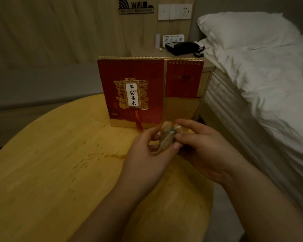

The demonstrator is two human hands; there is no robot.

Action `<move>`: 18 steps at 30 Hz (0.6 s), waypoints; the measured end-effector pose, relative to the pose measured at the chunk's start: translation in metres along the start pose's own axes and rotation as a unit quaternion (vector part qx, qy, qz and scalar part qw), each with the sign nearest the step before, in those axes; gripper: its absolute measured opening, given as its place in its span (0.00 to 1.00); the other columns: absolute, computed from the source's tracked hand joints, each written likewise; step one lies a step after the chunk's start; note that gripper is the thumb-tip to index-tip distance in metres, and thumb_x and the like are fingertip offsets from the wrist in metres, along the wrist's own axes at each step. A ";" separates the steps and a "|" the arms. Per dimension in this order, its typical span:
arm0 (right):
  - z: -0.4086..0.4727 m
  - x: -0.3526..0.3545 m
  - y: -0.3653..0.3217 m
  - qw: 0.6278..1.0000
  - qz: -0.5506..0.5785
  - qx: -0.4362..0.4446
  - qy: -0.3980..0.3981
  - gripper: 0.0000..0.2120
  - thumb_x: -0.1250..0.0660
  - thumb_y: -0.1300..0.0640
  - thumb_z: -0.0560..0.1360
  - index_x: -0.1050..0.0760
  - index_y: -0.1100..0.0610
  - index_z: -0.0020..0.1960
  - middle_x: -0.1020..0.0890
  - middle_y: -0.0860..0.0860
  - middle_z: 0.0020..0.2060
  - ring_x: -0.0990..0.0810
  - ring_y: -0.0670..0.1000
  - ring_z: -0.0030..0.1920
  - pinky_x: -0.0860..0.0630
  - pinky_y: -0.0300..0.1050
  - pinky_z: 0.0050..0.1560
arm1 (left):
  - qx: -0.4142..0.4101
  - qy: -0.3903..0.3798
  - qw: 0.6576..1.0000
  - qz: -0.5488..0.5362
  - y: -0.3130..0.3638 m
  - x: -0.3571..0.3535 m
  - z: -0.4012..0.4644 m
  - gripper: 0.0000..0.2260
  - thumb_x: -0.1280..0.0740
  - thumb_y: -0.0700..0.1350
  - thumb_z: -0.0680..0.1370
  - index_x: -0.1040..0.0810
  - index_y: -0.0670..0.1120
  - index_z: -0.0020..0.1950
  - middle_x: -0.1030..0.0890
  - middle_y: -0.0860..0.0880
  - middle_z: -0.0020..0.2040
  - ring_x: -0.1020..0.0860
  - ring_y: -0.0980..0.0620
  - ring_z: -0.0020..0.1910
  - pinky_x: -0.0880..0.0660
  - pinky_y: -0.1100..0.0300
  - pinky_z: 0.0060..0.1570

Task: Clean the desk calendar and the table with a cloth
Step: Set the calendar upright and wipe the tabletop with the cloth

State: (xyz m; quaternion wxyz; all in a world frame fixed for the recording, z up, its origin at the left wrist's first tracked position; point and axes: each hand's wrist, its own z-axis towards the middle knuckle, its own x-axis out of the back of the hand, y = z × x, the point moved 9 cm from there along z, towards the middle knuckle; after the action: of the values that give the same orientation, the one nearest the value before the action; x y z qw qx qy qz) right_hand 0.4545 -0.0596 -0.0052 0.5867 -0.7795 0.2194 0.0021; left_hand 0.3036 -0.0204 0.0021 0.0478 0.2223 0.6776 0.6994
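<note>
A red desk calendar [140, 91] with gold spiral binding, a gold-framed label and a red tassel stands upright at the far edge of the round yellow wooden table [51, 163]. Just in front of it, above the table, both hands hold a small folded pale cloth [167, 137]. My left hand [147, 154] pinches its lower edge between thumb and fingers. My right hand [205, 147] grips its right side. A wet streak [112, 155] shows on the table left of my left hand.
A bed with white bedding [262, 81] and a pillow [243, 30] runs along the right, close to the table. Behind the calendar a nightstand [207, 67] carries a black telephone [184, 47] and a small white bottle [157, 40]. Wall sockets [175, 12] hang above it.
</note>
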 end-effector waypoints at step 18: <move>0.009 0.029 -0.012 0.920 -0.372 0.084 0.093 0.21 0.30 0.66 0.78 0.24 0.46 0.65 0.19 0.43 0.53 0.16 0.47 0.47 0.15 0.44 0.43 | 0.047 0.102 0.978 0.174 -0.022 0.045 0.047 0.12 0.25 0.46 0.78 0.19 0.54 0.61 0.16 0.55 0.43 0.17 0.57 0.41 0.23 0.64 0.32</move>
State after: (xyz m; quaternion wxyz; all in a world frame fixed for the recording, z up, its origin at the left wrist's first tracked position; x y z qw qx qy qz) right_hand 0.4865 -0.0588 -0.0045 0.5854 -0.7494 -0.0330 -0.3076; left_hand 0.2759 0.0413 -0.0094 -0.1544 0.2664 0.6618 0.6835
